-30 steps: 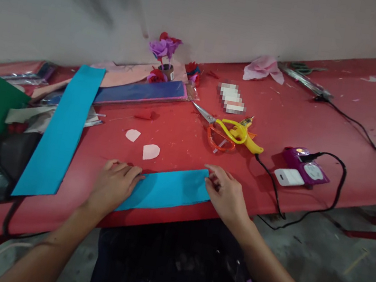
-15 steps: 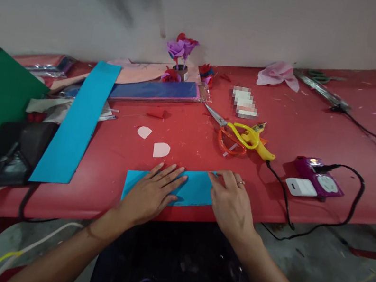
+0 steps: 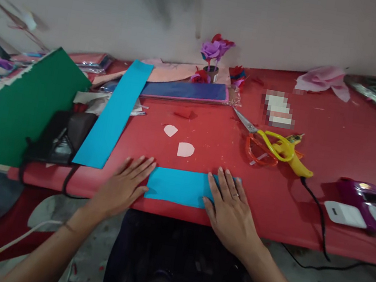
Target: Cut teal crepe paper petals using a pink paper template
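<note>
A short folded strip of light blue paper [image 3: 176,186] lies at the near edge of the red table [image 3: 319,134]. My left hand [image 3: 124,186] lies flat and open, fingers stretched out, at the strip's left end. My right hand [image 3: 231,206], a ring on one finger, presses flat and open on the strip's right end. Two small pale pink cut petals [image 3: 185,150] lie just beyond the strip.
A long blue paper strip [image 3: 115,112], green sheet [image 3: 16,107] and black pouch [image 3: 61,136] sit to the left. Scissors [image 3: 260,141], a yellow glue gun [image 3: 292,153] with its cord, a purple power strip [image 3: 371,208], and paper flowers [image 3: 215,52] by the wall.
My left hand slid from the middle of the blue strip out to its left end. My right hand flattened on the right end. The view shifted left.
</note>
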Tool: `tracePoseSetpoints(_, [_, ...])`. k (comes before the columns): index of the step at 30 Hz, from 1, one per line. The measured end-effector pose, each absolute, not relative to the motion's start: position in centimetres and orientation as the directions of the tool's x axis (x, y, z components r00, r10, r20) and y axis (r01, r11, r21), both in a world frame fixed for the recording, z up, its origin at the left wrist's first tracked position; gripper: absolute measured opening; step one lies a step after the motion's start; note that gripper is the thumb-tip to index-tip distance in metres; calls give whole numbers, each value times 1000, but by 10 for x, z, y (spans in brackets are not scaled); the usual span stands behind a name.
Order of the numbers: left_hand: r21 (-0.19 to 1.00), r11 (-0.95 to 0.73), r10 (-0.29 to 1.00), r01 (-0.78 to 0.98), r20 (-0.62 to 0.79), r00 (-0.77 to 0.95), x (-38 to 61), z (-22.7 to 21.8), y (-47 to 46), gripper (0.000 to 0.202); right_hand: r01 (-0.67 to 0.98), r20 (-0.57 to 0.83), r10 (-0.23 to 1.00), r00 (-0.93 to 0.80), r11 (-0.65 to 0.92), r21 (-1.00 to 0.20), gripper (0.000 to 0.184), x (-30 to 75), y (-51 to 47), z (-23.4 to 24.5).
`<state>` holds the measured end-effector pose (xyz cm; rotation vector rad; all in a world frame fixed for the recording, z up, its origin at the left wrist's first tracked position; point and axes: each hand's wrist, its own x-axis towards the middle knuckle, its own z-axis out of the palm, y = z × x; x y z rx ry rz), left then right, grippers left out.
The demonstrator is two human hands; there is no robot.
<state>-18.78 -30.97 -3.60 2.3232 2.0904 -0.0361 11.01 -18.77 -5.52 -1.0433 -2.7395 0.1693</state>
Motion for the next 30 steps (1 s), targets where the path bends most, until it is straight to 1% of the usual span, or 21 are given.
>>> tracePoseSetpoints(2, [-33,62,997,998,50,-60,-195,-30,-317,52,647,151,670,-727,742,-178,55,109,-189,-56])
tracePoseSetpoints(3, [-23,146,985,989,100,-143,-193,-27,-316,47,647,152,670,-727,742,-177,55,109,-189,-57])
tracePoseSetpoints(5, [55,255,949,965,178,-261,-182,-23,-308,42,644,154,667,-729,745,-174,57,108,-190,-58])
tracePoseSetpoints(6, [107,267,939,958,194,-283,-174,-23,-303,41,644,155,666,-730,746,-171,58,108,-190,-58])
tracePoseSetpoints(8, [172,211,951,962,190,-242,-158,-25,-292,42,647,159,666,-728,745,-160,58,108,-189,-57])
tracePoseSetpoints(9, [171,149,969,974,170,-179,-152,-28,-288,45,650,160,668,-727,744,-152,57,108,-189,-56])
tracePoseSetpoints(11, [129,42,990,991,129,-59,-143,-33,-286,52,655,164,667,-727,745,-128,54,109,-190,-55])
tracePoseSetpoints(12, [100,15,992,995,120,-27,-142,-36,-286,54,654,164,664,-730,748,-114,53,109,-191,-54])
tracePoseSetpoints(14, [60,38,986,997,158,-47,-142,-41,-285,53,650,163,654,-739,755,-85,52,108,-192,-54])
tracePoseSetpoints(16, [55,23,981,998,191,-33,-142,-44,-284,54,648,160,648,-745,759,-61,53,108,-192,-55])
tracePoseSetpoints(18, [73,-96,982,993,172,82,-139,-45,-281,55,641,155,641,-752,765,-54,53,109,-189,-55])
tracePoseSetpoints(20, [108,-208,974,972,119,195,-136,-44,-279,58,637,133,640,-757,768,-68,50,111,-182,-51])
tracePoseSetpoints(21, [133,-235,970,963,94,223,-135,-43,-278,58,648,117,652,-749,758,-78,48,112,-177,-47])
tracePoseSetpoints(23, [202,-225,974,953,54,218,-134,-37,-273,54,698,67,705,-706,709,-98,43,112,-166,-38])
tracePoseSetpoints(25, [283,-127,992,951,41,120,-135,-30,-260,44,752,-7,757,-653,647,-125,41,110,-154,-27])
tracePoseSetpoints(27, [323,66,995,944,52,-87,-135,-22,-235,36,776,-101,773,-626,604,-182,36,106,-144,-18])
tracePoseSetpoints(29, [281,254,957,925,65,-283,-132,-17,-205,31,767,-175,752,-635,589,-253,24,102,-137,-14])
tracePoseSetpoints(30, [261,313,939,913,57,-338,-130,-16,-189,29,754,-198,733,-651,592,-286,18,101,-136,-13])
